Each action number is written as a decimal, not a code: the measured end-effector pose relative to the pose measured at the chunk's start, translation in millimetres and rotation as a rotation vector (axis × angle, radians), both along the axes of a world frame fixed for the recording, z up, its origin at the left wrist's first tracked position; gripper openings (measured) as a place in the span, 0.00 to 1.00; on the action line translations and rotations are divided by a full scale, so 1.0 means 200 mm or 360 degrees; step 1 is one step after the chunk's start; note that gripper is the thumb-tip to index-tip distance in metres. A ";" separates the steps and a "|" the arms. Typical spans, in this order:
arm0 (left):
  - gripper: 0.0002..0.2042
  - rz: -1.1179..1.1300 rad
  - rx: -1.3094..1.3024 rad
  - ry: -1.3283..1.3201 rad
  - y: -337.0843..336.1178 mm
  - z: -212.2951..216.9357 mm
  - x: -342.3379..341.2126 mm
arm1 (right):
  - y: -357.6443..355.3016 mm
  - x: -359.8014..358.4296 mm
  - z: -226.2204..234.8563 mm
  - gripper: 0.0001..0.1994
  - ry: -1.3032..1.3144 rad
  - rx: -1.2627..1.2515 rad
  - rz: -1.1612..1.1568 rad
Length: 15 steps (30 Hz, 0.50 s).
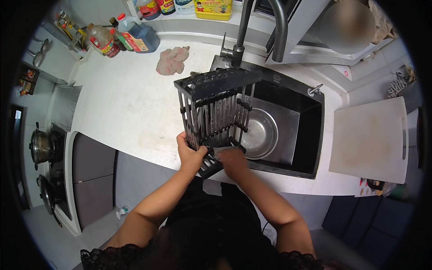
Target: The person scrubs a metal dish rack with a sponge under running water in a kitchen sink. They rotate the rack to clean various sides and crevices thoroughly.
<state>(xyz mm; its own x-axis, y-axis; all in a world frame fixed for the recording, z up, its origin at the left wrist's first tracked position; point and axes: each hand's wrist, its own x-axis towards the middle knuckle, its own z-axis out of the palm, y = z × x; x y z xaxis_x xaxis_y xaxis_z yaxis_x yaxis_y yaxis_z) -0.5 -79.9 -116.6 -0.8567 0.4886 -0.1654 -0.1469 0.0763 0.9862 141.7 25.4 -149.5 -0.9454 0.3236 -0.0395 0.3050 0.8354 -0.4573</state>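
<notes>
A dark drain rack (218,110) with metal rods stands tilted up over the left part of the sink (310,153), water drops on it. My left hand (191,155) is closed round its lower left side, near the counter's front edge. At the rack's lower right end is my right hand (234,163), blurred by motion. Its fingers are partly hidden, and whether the light patch beside them is a cloth I cannot make out. In the sink, right of the rack, sits a round metal basin (261,135).
A dark faucet (238,51) rises behind the rack. A pinkish crumpled cloth (173,60) lies on the white counter (121,108). Bottles (137,36) line the back left. Right of the sink is a pale cutting board (369,139); pots (40,146) are at far left.
</notes>
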 end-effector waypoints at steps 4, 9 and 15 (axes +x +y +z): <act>0.27 0.0089 0.0273 -0.0159 0.03 0.09 0.04 | 0.12 0.00 0.03 0.12 -0.0167 0.0154 -0.0193; 0.28 0.0000 0.0162 -0.0006 0.08 0.26 -0.07 | 0.16 -0.04 0.07 0.13 -0.0195 0.0121 -0.0162; 0.31 -0.0315 0.0243 0.0024 0.03 0.37 -0.16 | 0.17 -0.02 0.01 0.12 -0.0059 0.0273 -0.0175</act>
<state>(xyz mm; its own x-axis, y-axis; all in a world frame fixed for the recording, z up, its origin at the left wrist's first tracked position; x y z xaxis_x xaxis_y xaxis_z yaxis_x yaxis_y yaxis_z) -33.5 -74.4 -41.7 -0.7436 0.6655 -0.0648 -0.1291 -0.0479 0.9905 138.4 60.2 -147.0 -0.9030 0.4296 -0.0092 0.4126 0.8608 -0.2978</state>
